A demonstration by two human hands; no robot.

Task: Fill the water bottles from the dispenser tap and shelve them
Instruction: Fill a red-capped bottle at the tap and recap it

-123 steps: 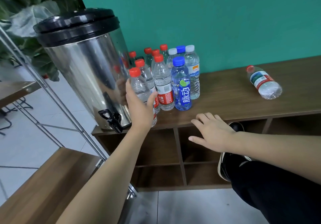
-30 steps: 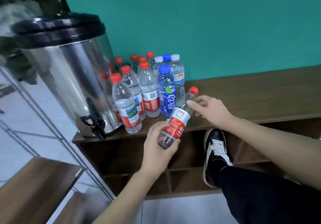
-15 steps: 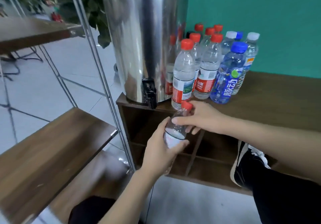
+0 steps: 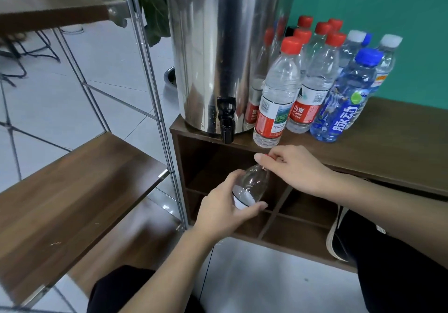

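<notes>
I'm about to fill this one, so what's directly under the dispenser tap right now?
Under the black tap is an open cabinet compartment. The held bottle sits lower and right of it, gripped by the left hand; the right hand covers its cap.

A single head-worn wide-angle camera looks forward and steeply down from above the person's forearms, close to the scene. It faces the dark brown wooden cubby cabinet (image 4: pixel 392 147) against the teal wall (image 4: pixel 378 9), with the shiny steel cylindrical water dispenser (image 4: pixel 218 45) cropped at the top edge. The wood-and-chrome shelf rack (image 4: pixel 72 181) fills the left side, lines bowing near the edges.
</notes>
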